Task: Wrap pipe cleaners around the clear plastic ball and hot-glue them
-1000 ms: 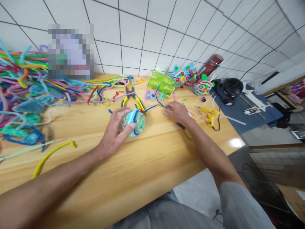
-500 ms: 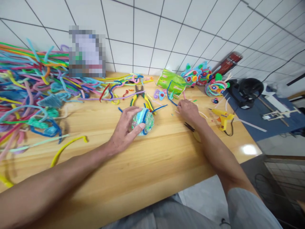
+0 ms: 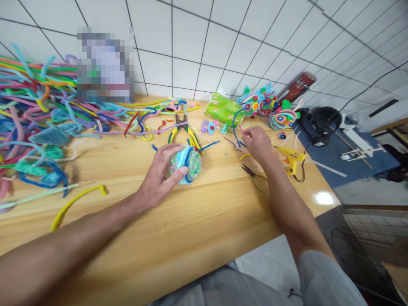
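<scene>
My left hand (image 3: 159, 174) is wrapped round a glittery ball (image 3: 194, 163) with light-blue and dark-blue bands, resting it on the table. Behind the ball lie pliers (image 3: 191, 136) with yellow-green handles, jaws pointing away. My right hand (image 3: 259, 144) is pinched near the table, its fingertips on a curved blue pipe cleaner (image 3: 234, 125) whose free end rises to the left and loops back. The exact grip is partly hidden. Near my right wrist lies a dark-jawed tool with yellow handles (image 3: 248, 171). A short blue pipe cleaner piece (image 3: 210, 146) lies between the hands.
A tangled heap of coloured pipe cleaners (image 3: 47, 123) covers the left side. A green packet (image 3: 223, 109), decorated colourful heads (image 3: 283, 118) and a red cylinder (image 3: 298, 87) stand along the wall. A yellow glue gun (image 3: 293, 159) lies at the right, near a blue surface (image 3: 376, 159).
My right hand has moved right, and the blue pipe cleaner at its fingertips has shifted right with it. My left hand stays on the ball. The whole view has shifted slightly.
</scene>
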### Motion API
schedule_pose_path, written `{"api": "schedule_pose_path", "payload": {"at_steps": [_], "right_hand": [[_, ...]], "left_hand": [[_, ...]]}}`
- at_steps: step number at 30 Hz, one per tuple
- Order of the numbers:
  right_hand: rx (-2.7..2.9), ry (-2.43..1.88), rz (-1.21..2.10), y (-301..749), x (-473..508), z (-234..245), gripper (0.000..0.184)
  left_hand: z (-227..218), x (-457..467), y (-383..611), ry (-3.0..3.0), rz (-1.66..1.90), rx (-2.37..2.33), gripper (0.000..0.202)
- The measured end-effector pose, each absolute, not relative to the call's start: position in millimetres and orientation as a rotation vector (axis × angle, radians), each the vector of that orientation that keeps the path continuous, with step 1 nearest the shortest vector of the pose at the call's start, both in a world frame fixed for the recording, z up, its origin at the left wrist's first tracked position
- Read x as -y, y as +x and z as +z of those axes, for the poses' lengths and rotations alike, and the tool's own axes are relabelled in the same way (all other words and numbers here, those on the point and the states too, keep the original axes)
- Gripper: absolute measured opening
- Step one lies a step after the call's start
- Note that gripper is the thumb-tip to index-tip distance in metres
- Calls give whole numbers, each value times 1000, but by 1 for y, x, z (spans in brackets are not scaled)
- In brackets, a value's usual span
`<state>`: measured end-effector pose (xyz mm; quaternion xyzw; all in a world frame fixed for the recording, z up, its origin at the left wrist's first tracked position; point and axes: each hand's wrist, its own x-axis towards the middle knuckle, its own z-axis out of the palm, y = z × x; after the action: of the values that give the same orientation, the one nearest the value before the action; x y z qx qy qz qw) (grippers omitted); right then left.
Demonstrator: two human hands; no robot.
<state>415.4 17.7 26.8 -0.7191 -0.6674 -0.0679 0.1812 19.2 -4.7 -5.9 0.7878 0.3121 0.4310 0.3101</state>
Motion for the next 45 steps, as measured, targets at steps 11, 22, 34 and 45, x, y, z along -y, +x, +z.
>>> {"api": "schedule_pose_path", "payload": {"at_steps": [11,22,34,45], "right_hand": [[2191,-2243,-182,384,-39,7,27],[1728,-1614,-126,362,-7,45,18],[1272,-1503,224,399,-22,77,20],[1502,-1321,216,313,29,92,10]], "left_hand": [[-7,5,20,2075,1167,-812,47],[-3,0,18,2112,1178,-832,46],[-4,0,19,2103,1219,-833,44],[-6,0,20,2092,1210,-841,46]]}}
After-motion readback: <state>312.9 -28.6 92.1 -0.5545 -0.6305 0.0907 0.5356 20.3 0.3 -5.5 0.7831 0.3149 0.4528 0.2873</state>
